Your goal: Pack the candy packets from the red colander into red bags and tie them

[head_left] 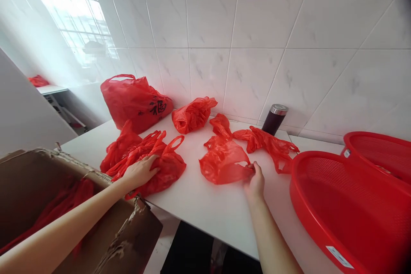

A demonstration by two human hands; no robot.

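My left hand [141, 172] rests on a heap of crumpled red plastic bags [170, 165] at the left of the white table [199, 205]; its fingertips are partly sunk in the plastic. Near the table's middle, my right hand [255, 180] pinches the right end of a thin red plastic bag [224, 160], which lies loosely spread. Another twisted red bag [269, 145] lies to the right of it. Behind, against the tiled wall, sit a bundled red bag [194, 114] and a large full red bag [135, 102] with black characters.
An open cardboard box [128, 227] with torn edges and red bags inside stands at the lower left. A dark flask [274, 120] leans in view by the wall. Two large red baskets [305, 197] stand at the right, one behind the other.
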